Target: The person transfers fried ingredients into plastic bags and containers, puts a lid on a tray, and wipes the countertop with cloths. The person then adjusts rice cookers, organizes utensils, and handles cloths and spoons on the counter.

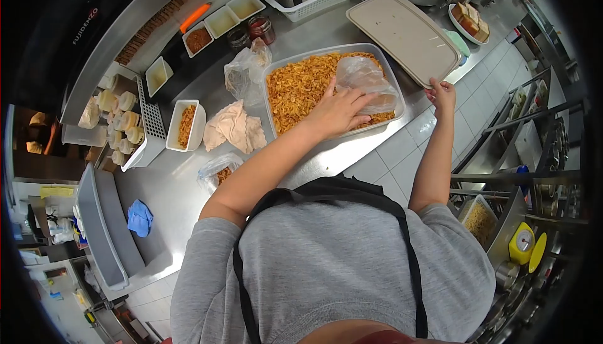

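1. Grip: near corner of the beige rectangular plastic lid is pinched by the right hand; fingers of the left hand are spread over the crumpled clear plastic bag.
2. Bag is laid on the orange-brown shredded food, which is held in the translucent rectangular plastic container on the shiny steel counter.
3. Lid is placed right of the container.
4. Crumpled pale-peach cloth is set left of the container, beside a small white rectangular tub.

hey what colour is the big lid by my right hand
The lid by your right hand is beige; it shows best in the head view.
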Motion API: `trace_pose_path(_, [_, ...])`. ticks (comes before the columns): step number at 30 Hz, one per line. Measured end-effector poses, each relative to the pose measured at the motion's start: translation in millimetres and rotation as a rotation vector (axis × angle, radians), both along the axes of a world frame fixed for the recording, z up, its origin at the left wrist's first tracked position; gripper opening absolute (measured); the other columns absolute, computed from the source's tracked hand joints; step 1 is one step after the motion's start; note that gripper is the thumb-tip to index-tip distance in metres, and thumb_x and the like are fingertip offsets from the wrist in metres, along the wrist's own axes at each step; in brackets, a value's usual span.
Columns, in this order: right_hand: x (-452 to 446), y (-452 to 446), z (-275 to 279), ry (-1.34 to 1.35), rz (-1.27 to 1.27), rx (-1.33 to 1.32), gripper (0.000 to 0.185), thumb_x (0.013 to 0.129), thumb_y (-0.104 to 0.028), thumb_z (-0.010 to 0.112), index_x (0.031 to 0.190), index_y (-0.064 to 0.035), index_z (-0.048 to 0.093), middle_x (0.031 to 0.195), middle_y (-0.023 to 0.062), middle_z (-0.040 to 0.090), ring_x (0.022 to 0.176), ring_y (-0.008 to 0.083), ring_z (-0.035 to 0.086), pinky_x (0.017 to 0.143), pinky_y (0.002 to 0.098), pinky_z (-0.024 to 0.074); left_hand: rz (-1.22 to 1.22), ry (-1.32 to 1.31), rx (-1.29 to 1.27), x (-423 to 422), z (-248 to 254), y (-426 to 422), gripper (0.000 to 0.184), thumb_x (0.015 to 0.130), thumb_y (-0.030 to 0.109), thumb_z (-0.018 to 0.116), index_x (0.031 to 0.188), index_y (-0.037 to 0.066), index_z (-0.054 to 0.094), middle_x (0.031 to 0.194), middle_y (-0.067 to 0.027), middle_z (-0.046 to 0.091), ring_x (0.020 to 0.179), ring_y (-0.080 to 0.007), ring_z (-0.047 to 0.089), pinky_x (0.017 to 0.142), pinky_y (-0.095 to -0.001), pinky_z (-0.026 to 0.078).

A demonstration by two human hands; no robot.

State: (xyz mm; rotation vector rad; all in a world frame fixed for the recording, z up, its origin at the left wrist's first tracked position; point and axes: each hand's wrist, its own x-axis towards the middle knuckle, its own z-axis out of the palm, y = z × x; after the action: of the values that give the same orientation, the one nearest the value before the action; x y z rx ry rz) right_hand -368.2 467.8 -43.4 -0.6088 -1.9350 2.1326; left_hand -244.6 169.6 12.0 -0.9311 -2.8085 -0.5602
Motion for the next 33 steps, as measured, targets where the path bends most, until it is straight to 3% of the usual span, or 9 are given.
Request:
trace_pose_path(3, [10,14,12,-0.059,0.089,0.250,0.055,0.072,-0.022,0.075,0.108,0.0003,0.040,0.079,0.0065,0.057,0.052,0.0124,0.055,0.044,0.0213,0.0423,-0.010,0.059,0.099,-5,9,-7,0.050,0.088,0.040,0.049,0.130,0.014,0.042,0.115,-0.0110,0.049,0.110,-0.0271,0.047,0.101,-0.0521,0.024])
trace_pose_path(6, [26,22,18,-0.095,0.188,0.204,0.049,0.075,-0.017,0.072,0.109,-0.0020,0.040,0.078,0.0028,0.056,0.051,0.0081,0.052,0.043,0.0187,0.0393,0.052,0.065,0.260,-14,23,-24,0.048,0.089,0.039,0.048,0.127,0.010,0.044,0.113,-0.0122,0.050,0.109,-0.0271,0.047,0.096,-0.0467,0.032])
trace_pose_path(8, [31,24,18,0.052,0.256,-0.077,0.043,0.078,-0.014,0.068,0.110,-0.0043,0.041,0.076,-0.0006,0.055,0.049,0.0058,0.048,0.043,0.0175,0.0365,0.105,0.052,0.358,-27,32,-35,0.047,0.090,0.038,0.048,0.126,0.008,0.045,0.112,-0.0126,0.050,0.110,-0.0262,0.046,0.093,-0.0435,0.035])
trace_pose_path(15, [33,-7,56,0.284,0.285,0.064,0.029,0.084,-0.015,0.062,0.107,-0.0074,0.046,0.080,-0.0025,0.056,0.065,0.0036,0.049,0.055,0.0192,0.0390,0.500,-0.411,1.030,-100,40,-73,0.063,0.091,0.053,0.036,0.133,0.007,0.028,0.129,-0.0171,0.039,0.116,-0.0291,0.042,0.089,-0.0433,0.040])
trace_pose_path(18, [24,-12,66,0.378,0.402,0.141,0.018,0.086,-0.011,0.057,0.101,-0.0082,0.047,0.093,0.0007,0.061,0.077,0.0058,0.050,0.063,0.0205,0.0411,0.610,-0.732,1.487,-99,75,-75,0.075,0.089,0.061,0.027,0.139,0.007,0.014,0.139,-0.0225,0.026,0.129,-0.0354,0.029,0.095,-0.0531,0.035])
trace_pose_path(21, [13,-18,67,0.492,0.636,0.201,0.019,0.079,0.001,0.055,0.092,-0.0092,0.046,0.124,0.0096,0.054,0.106,0.0149,0.051,0.089,0.0273,0.0411,0.370,-0.909,1.891,-102,73,-103,0.067,0.092,0.056,0.023,0.127,0.001,0.037,0.133,-0.0199,0.038,0.121,-0.0323,0.039,0.097,-0.0516,0.034])
trace_pose_path(24, [6,-30,47,0.472,0.605,0.205,0.019,0.079,0.006,0.052,0.090,-0.0083,0.046,0.127,0.0097,0.051,0.111,0.0164,0.049,0.093,0.0281,0.0394,0.139,-1.004,1.747,-90,61,-130,0.047,0.092,0.038,0.039,0.123,0.003,0.043,0.119,-0.0132,0.050,0.112,-0.0254,0.049,0.095,-0.0444,0.042])
trace_pose_path(28, [8,-41,-4,0.438,0.526,0.144,0.013,0.086,0.002,0.050,0.093,-0.0072,0.054,0.129,0.0074,0.049,0.115,0.0166,0.048,0.092,0.0271,0.0400,0.382,-0.867,1.435,-4,60,-113,0.051,0.083,0.008,0.058,0.129,0.003,0.034,0.117,-0.0129,0.051,0.102,-0.0221,0.056,0.079,-0.0344,0.054])
trace_pose_path(33, [17,-41,-8,0.266,0.469,0.015,0.018,0.092,-0.006,0.044,0.090,-0.0049,0.062,0.127,0.0080,0.050,0.110,0.0158,0.051,0.091,0.0264,0.0401,0.575,-0.754,1.396,67,37,-76,0.052,0.082,0.005,0.060,0.127,0.003,0.034,0.114,-0.0097,0.054,0.097,-0.0187,0.059,0.076,-0.0312,0.055])
